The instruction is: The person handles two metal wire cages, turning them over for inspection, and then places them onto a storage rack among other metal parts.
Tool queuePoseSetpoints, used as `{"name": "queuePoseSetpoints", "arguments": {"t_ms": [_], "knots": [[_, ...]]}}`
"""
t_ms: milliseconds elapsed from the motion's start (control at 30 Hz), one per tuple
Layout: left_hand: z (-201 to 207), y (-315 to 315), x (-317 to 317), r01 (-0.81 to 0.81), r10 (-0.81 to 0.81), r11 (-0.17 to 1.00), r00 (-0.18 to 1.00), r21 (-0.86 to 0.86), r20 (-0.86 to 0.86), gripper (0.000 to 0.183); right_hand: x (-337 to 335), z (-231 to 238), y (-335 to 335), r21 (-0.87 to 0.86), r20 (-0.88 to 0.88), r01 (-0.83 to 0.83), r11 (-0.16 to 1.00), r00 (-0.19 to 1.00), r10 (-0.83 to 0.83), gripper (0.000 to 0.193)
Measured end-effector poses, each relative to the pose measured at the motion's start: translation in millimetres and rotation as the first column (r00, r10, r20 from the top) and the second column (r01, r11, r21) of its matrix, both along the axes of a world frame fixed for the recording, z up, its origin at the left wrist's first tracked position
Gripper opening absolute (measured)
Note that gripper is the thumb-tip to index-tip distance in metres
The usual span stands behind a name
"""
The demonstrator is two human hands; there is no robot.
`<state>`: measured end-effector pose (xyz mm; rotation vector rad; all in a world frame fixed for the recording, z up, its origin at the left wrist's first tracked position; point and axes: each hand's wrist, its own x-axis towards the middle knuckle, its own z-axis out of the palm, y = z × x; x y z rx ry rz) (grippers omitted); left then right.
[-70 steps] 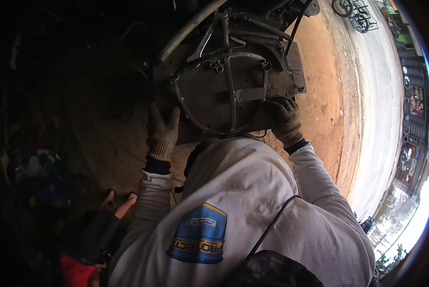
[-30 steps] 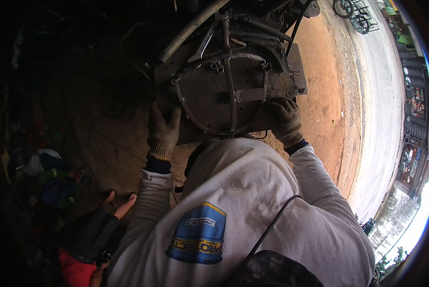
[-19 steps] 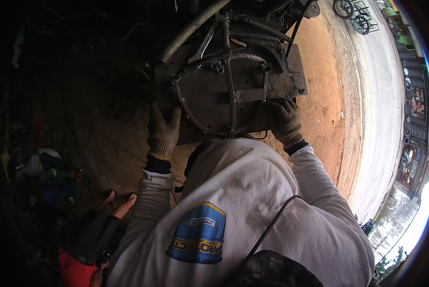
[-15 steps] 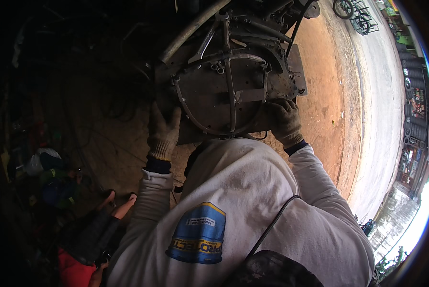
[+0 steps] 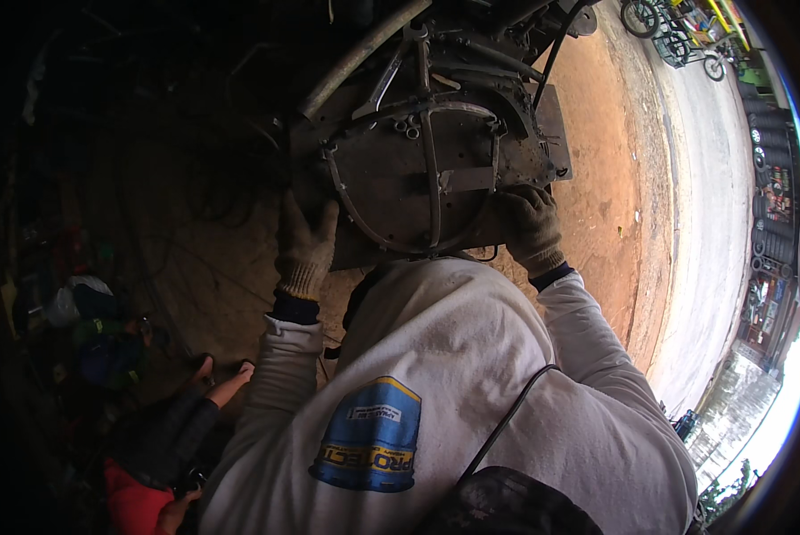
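Observation:
A curved metal rod frame point(image 5: 432, 169), arched with a bar down its middle, lies on a dark metal worktable point(image 5: 377, 183) before me. My left hand point(image 5: 306, 241), in a knitted work glove, is at the table's left edge with thumb and fingers apart; its fingertips fade into shadow. At the right edge, beside the frame, my gloved right hand point(image 5: 533, 227) has its fingers bent over the tabletop's edge. Beyond the arch lie a wrench point(image 5: 382, 82) and two small metal rings point(image 5: 406, 127).
A thick metal pipe point(image 5: 364, 58) slants across the far side among other metal parts. At lower left another person point(image 5: 141, 499) in red is near my left arm. Dirt ground point(image 5: 596, 223) meets a road point(image 5: 698, 223) on the right, with a wheeled cart point(image 5: 672, 45) at top right.
Both my hands and the metal frame stay where they were. At top right, more of the wheeled cart and something yellow has come into view. The person in red has shifted slightly.

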<state>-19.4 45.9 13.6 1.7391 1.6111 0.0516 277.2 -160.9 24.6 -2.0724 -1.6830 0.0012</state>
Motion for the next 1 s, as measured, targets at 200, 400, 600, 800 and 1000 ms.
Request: {"name": "queuePoseSetpoints", "arguments": {"t_ms": [200,400,600,800,1000], "knots": [[7.7,0.5,2.3,0.000,-0.002,0.999,0.999,-0.041,-0.042,0.093,1.0,0.1,0.8,0.015,-0.012,-0.013,1.000,1.000,0.013,0.032],[0.7,0.7,0.1,-0.006,0.005,0.999,1.000,-0.039,-0.016,0.094,-0.5,0.0,0.3,0.011,-0.008,0.000,1.000,1.000,0.001,0.033],[5.1,-0.2,1.5,-0.019,0.018,0.998,1.000,-0.052,-0.016,0.094,0.2,-2.3,-0.2,0.026,-0.005,-0.006,1.000,1.000,0.006,0.033],[1.9,-0.4,-0.7,-0.002,0.002,1.000,1.000,-0.024,-0.010,0.093,-0.5,-0.7,1.1,0.025,-0.002,-0.009,1.000,1.000,0.009,0.032],[-0.8,-0.7,-1.3,0.000,-0.001,1.000,0.999,-0.013,-0.041,0.093,-0.5,0.7,1.7,0.019,-0.006,-0.015,1.000,1.000,0.015,0.032]]}}
